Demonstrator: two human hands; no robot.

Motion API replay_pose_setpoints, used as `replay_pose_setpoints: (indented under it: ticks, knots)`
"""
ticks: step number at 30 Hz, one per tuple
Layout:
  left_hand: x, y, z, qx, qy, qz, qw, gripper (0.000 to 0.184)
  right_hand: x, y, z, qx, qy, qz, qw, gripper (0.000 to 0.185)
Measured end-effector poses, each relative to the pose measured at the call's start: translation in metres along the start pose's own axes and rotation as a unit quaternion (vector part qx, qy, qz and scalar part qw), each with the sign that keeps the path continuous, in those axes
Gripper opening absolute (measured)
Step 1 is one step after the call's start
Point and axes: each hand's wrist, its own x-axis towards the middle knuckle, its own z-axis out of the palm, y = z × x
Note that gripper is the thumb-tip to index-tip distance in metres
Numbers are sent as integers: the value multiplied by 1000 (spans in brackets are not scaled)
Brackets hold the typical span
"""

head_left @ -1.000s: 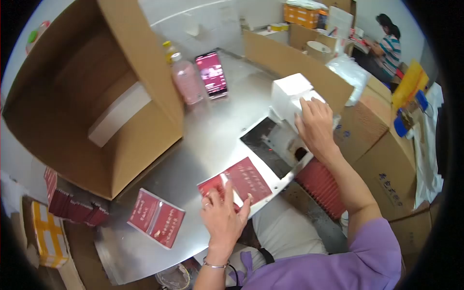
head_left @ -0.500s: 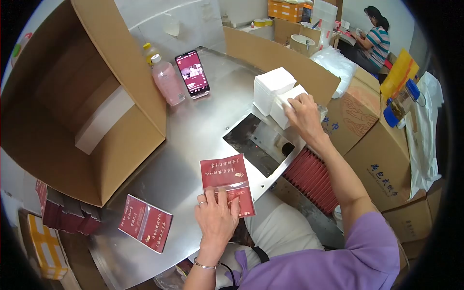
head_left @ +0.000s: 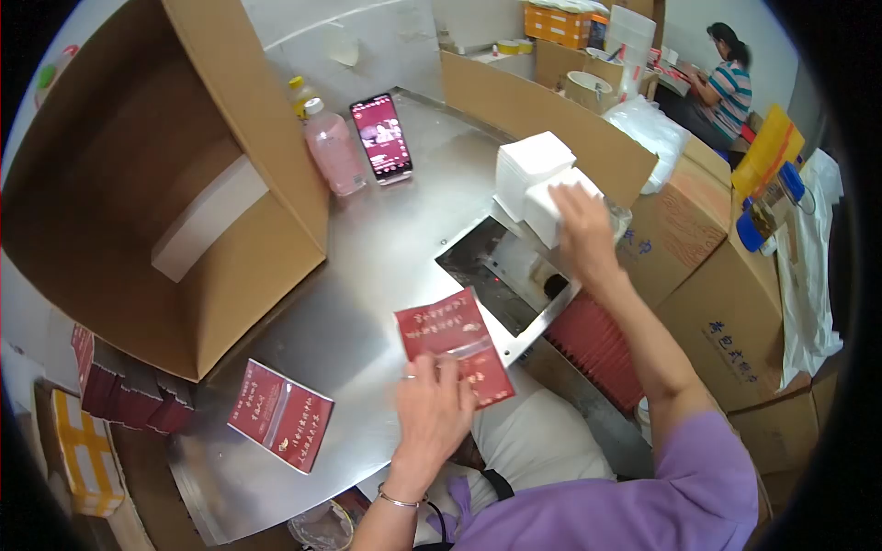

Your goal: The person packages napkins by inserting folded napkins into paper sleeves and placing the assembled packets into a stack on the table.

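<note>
My left hand (head_left: pixel 434 413) is on a red printed packet (head_left: pixel 459 331) with a clear strip across it. Its fingers are bent over the packet's lower part, and the packet overhangs the table's front edge. A second red packet (head_left: pixel 281 415) lies flat on the metal table to the left. My right hand (head_left: pixel 590 239), slightly blurred, reaches to the nearer of two stacks of white paper tissues (head_left: pixel 544 213). Its fingers stretch over the top and front of that stack; the thumb is not clear. The other tissue stack (head_left: pixel 533 163) stands just behind.
A rectangular opening (head_left: pixel 505 275) is cut into the metal table (head_left: pixel 367 275). Red packets (head_left: pixel 597 354) fill a tray below its right side. A large open carton (head_left: pixel 266 266) stands left. A phone (head_left: pixel 381 138) and pink bottle (head_left: pixel 333 151) stand behind. Another person (head_left: pixel 726 87) sits far back.
My view has shifted slightly. The red packet under my left hand has turned and slid towards the table's front edge. My right fingers have straightened over the tissue stack.
</note>
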Motion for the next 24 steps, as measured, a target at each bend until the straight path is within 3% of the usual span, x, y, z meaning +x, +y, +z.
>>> replay_pose_setpoints:
  ticks: [1,2,3,4,5,8,9,11,12,14,15,17,19,20,22,24]
  knots:
    - [0,3,-7,-24,-32,-3,999,48,-11,-28,0,74,-8,-38,997,42]
    - [-2,1,-10,-20,-31,-8,999,48,-20,-62,-20,145,-21,-164,975,39]
    - [-5,-4,-15,-32,-36,-40,998,55,-44,-91,-28,260,-159,-183,935,46]
    - [-5,-12,-21,-43,-40,-70,996,62,-69,-124,-36,309,-227,-256,887,42]
    - [-2,-15,-41,-28,-76,-79,994,72,-75,-141,-59,317,-121,-340,877,43]
    - [-4,-10,-31,-8,-29,-68,997,73,-54,-138,-32,335,-141,-250,898,38]
    - [-6,-8,-28,-6,-31,-70,997,73,-42,-135,-34,322,-265,-173,892,36]
    - [-8,-11,-20,17,-28,-88,996,65,-24,-128,-50,485,-285,-58,825,42]
    - [-6,-9,-24,-2,-20,-90,996,59,-20,-111,-49,511,-233,-43,826,45]
    - [-9,-9,-24,7,-12,-83,996,59,0,-67,-70,285,-50,42,956,45]
    - [-10,-8,-22,18,-3,-74,997,60,20,-42,-71,195,115,19,974,50]
    - [-12,-7,-19,21,-8,-73,997,59,45,-22,-76,23,172,71,982,44]
    - [-11,-7,-21,15,-22,-79,996,58,29,6,-30,-90,72,51,992,35]
    - [-11,-6,-21,11,-24,-80,996,58,3,28,9,-36,-2,79,996,23]
    - [-13,-7,-20,9,-20,-78,997,57,-4,17,19,-18,77,46,996,17]
    - [-11,-6,-19,6,-20,-81,997,57,2,17,16,-2,62,58,996,17]
